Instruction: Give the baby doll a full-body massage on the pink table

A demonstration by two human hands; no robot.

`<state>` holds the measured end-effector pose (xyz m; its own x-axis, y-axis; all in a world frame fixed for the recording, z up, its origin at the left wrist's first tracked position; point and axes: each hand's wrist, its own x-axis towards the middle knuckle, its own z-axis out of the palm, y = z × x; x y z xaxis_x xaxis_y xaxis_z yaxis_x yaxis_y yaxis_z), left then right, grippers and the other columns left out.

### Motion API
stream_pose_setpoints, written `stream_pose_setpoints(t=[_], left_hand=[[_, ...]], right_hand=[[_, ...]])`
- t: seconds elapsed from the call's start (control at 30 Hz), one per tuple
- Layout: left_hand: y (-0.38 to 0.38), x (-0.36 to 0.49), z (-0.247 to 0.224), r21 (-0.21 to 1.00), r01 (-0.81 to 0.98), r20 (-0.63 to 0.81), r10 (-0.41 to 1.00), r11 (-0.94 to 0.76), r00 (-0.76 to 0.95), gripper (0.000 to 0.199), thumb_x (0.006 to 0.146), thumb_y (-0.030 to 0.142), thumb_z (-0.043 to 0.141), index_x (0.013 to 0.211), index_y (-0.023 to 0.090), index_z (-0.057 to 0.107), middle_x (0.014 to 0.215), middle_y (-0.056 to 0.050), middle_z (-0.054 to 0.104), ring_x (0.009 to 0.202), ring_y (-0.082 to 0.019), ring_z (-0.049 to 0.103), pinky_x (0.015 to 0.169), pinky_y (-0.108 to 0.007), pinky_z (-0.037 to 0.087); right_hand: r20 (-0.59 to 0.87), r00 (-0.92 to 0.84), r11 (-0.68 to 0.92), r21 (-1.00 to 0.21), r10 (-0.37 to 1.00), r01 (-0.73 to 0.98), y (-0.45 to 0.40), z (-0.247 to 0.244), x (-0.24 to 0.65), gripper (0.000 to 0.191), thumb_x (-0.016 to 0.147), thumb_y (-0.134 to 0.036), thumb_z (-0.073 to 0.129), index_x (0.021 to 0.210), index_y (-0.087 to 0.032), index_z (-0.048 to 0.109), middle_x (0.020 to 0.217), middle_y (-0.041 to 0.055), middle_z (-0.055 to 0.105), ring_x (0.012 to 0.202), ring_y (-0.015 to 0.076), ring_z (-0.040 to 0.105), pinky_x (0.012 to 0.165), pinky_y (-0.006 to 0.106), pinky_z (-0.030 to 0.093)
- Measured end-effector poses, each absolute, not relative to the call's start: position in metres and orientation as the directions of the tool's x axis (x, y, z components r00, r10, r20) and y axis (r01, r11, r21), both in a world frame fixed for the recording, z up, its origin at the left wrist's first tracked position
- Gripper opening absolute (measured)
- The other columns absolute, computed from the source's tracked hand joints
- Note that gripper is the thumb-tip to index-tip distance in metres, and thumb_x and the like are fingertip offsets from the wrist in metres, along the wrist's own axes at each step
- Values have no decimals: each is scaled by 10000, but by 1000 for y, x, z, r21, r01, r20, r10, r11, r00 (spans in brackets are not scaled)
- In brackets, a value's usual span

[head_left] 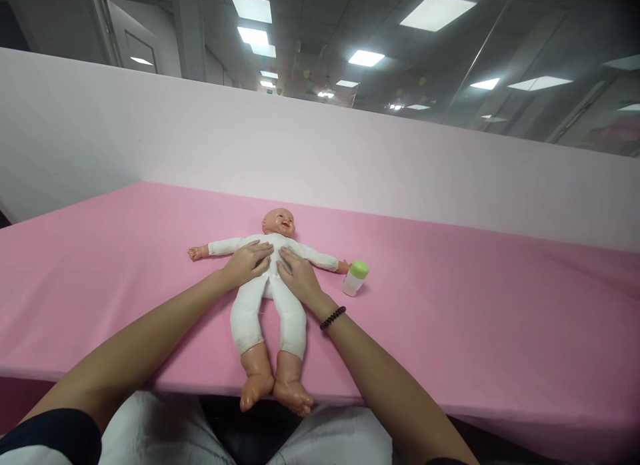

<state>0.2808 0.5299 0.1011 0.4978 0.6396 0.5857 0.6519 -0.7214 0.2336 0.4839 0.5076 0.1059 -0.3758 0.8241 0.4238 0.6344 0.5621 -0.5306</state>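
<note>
A baby doll [270,288] with a white cloth body lies on its back, head away from me and feet over the near edge. On the left side of its chest my left hand [249,262] rests flat with the fingers stretched out. My right hand [300,273] lies on the other side of the chest, its fingers extended too, and a dark coiled band circles that wrist. Neither hand grips anything. Close to the doll's hand on the right stands a small clear bottle [353,285] with a green cap.
The doll and bottle are on a pink-covered padded table [475,318]. A low white wall [350,158] runs along its back, with glass above that mirrors ceiling lights. My legs are under the near edge. A doorway [145,35] shows at the far left.
</note>
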Motion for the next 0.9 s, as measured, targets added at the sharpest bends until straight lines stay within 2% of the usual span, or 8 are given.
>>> stream_pose_setpoints(t=[0.07, 0.2, 0.3, 0.43, 0.53, 0.63, 0.77, 0.9], left_hand=[[533, 278, 98, 279, 602, 548, 639, -748, 540, 470, 996, 337, 379, 1351, 155, 627, 1412, -114, 624, 1367, -247, 540, 1202, -472, 377], [539, 273, 95, 360, 598, 444, 695, -716, 566, 563, 1018, 432, 354, 1483, 159, 512, 1557, -113, 469, 1491, -260, 373, 1246, -498, 283], [543, 272, 92, 382, 630, 389, 736, -676, 553, 626, 1020, 492, 325, 1542, 163, 430, 1612, -104, 384, 1540, -270, 259, 1272, -521, 173], [544, 272, 89, 423, 695, 371, 811, -582, 453, 711, 990, 556, 361, 1558, 129, 390, 1645, -133, 299, 1552, -301, 206, 1265, -523, 185], [540, 275, 89, 462, 754, 385, 871, -467, 304, 754, 965, 584, 404, 1533, 87, 413, 1625, -180, 328, 1530, -330, 264, 1249, -525, 241], [533, 278, 93, 433, 767, 452, 850, -473, 268, 679, 960, 539, 424, 1441, 71, 528, 1546, -197, 463, 1470, -334, 397, 1225, -519, 310], [530, 278, 100, 343, 674, 526, 728, -654, 439, 547, 984, 412, 384, 1403, 126, 586, 1481, -138, 558, 1417, -268, 482, 1214, -470, 355], [533, 276, 101, 329, 570, 478, 653, -753, 587, 537, 1008, 386, 355, 1450, 150, 549, 1512, -100, 531, 1457, -242, 430, 1240, -457, 315]], right_hand=[[409, -465, 618, -558, 785, 554, 510, 105, 485, 564, 992, -348, 403, 1473, -80, 527, 1556, 124, 460, 1487, 212, 393, 1260, 388, 274], [294, -538, 590, -603, 790, 537, 516, 103, 488, 632, 1019, -436, 359, 1583, -152, 365, 1658, 77, 265, 1571, 227, 188, 1292, 488, 122], [226, -482, 508, -615, 847, 604, 518, 101, 488, 686, 1017, -497, 369, 1614, -169, 286, 1693, 75, 129, 1589, 244, 81, 1287, 512, 59], [154, -346, 359, -644, 926, 675, 518, 99, 485, 835, 992, -572, 396, 1634, -91, 164, 1698, 121, 56, 1591, 260, 40, 1289, 480, 64], [137, -250, 277, -646, 959, 711, 513, 100, 484, 910, 968, -618, 430, 1622, -39, 174, 1688, 174, 91, 1586, 298, 78, 1285, 481, 95], [229, -193, 294, -601, 954, 743, 509, 101, 484, 844, 959, -585, 471, 1560, -6, 347, 1630, 231, 285, 1548, 330, 236, 1272, 476, 166], [400, -283, 480, -580, 872, 658, 510, 99, 485, 659, 977, -476, 458, 1494, -69, 489, 1574, 174, 425, 1496, 276, 364, 1268, 428, 227], [366, -441, 569, -614, 820, 548, 517, 96, 487, 699, 991, -489, 422, 1560, -84, 396, 1632, 128, 335, 1548, 232, 260, 1288, 405, 178]])
